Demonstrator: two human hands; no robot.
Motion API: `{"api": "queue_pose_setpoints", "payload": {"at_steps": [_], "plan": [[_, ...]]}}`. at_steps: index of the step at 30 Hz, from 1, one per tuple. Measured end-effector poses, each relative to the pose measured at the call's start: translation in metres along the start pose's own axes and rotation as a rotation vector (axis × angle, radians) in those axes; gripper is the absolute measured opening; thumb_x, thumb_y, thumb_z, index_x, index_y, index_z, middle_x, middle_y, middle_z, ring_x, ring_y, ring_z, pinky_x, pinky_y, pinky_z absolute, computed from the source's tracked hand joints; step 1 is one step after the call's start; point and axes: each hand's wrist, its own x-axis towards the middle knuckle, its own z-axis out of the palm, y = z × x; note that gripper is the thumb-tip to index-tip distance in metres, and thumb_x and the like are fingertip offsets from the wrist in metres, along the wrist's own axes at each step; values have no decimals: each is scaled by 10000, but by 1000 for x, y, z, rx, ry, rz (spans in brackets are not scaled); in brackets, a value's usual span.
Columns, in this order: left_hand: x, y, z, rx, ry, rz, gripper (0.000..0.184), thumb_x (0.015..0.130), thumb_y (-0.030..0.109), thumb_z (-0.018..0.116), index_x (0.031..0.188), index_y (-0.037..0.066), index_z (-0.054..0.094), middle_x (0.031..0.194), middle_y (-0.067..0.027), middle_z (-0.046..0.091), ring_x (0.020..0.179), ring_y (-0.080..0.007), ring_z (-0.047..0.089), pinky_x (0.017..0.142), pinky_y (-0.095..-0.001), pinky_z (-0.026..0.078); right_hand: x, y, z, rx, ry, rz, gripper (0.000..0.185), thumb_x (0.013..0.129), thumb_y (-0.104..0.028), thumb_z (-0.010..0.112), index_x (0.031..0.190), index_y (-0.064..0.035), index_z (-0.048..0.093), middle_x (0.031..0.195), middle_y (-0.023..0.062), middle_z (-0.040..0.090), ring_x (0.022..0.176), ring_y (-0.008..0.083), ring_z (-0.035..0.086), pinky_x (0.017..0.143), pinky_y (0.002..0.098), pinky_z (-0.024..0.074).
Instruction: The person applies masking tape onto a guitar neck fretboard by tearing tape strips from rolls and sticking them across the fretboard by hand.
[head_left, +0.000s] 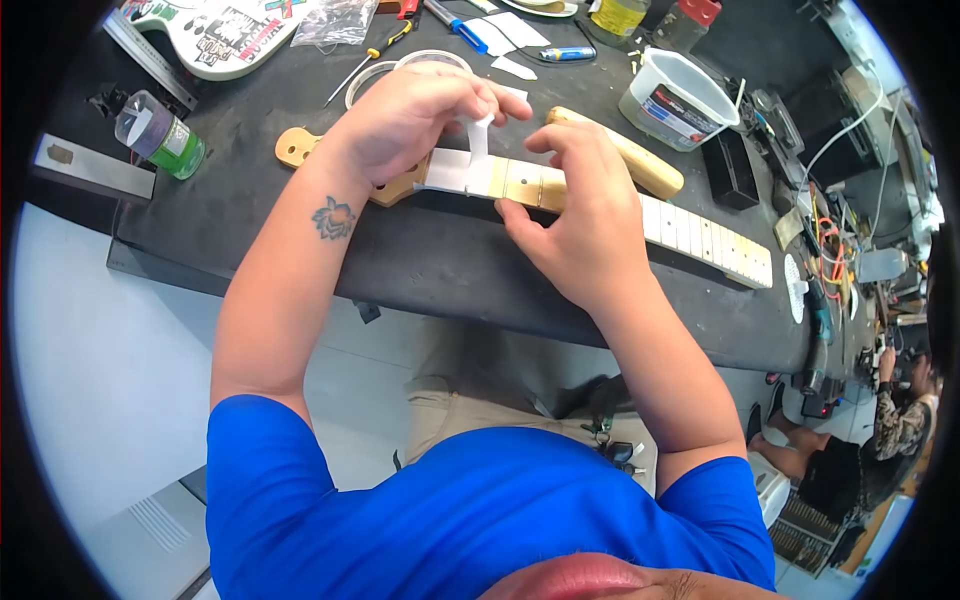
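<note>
A maple-coloured guitar neck (690, 235) lies across the dark bench, its headstock (297, 147) to the left. My left hand (415, 118) is over the nut end, pinching the upper end of a white tape strip (479, 143). The strip's lower end meets the fretboard, where white tape covers some of the first frets. My right hand (592, 220) is around the middle of the neck with fingers apart. Its thumb is by the near edge and its fingertips are above the fretboard; whether they touch is unclear.
Behind the neck are a wooden piece (625, 155), tape rolls (365, 85), a screwdriver (372, 58) and a plastic tub (668, 100). A bottle (160, 135) and a white guitar body (215, 45) are at left. A person (895, 410) sits at far right.
</note>
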Motion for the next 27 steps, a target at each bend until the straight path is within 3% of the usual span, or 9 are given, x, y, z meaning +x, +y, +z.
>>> {"api": "queue_pose_setpoints", "payload": {"at_steps": [2, 7, 10, 17, 20, 27], "plan": [[-5, 2, 8, -28, -9, -103, 172, 1028, 122, 684, 975, 8, 802, 1342, -135, 806, 1066, -155, 724, 930, -331, 587, -2, -2, -2, 20, -6, 6, 590, 755, -61, 940, 1268, -88, 648, 1225, 135, 674, 1140, 396, 685, 989, 517, 552], [-5, 20, 36, 575, 119, -267, 303, 1004, 241, 736, 1084, -38, 822, 1223, -102, 806, 1054, -158, 732, 916, -320, 580, -4, 0, 1, -20, -90, -31, 495, 755, -57, 941, 1191, -101, 711, 1227, 117, 677, 1114, 373, 685, 971, 498, 557], [-2, 8, 33, 620, 129, -171, 331, 998, 227, 724, 1142, -57, 814, 1145, -119, 799, 1027, -177, 741, 895, -344, 592, -6, 0, 7, -53, -96, -61, 372, 766, -51, 932, 1091, -102, 758, 1181, 88, 695, 1075, 341, 689, 945, 475, 557], [0, 11, 40, 722, 139, -269, 334, 999, 216, 702, 1168, -51, 807, 1093, -137, 798, 1036, -202, 752, 904, -382, 601, -10, 3, 14, -45, -66, -141, 162, 832, 9, 911, 952, -46, 816, 1023, 70, 725, 932, 266, 726, 790, 401, 593], [1, 16, 44, 776, 107, -274, 344, 1011, 217, 682, 1187, -50, 809, 1103, -159, 800, 1043, -220, 754, 913, -393, 598, -14, 6, 20, 15, -24, -119, 192, 764, -2, 908, 871, -70, 764, 991, 58, 710, 904, 302, 700, 808, 457, 557], [3, 17, 44, 900, 73, -247, 375, 1022, 210, 623, 1201, -61, 811, 1088, -215, 805, 1017, -289, 766, 908, -422, 600, -16, 6, 24, 22, 2, -88, 216, 737, 34, 909, 860, -51, 753, 883, 80, 656, 832, 309, 670, 746, 445, 544]]}}
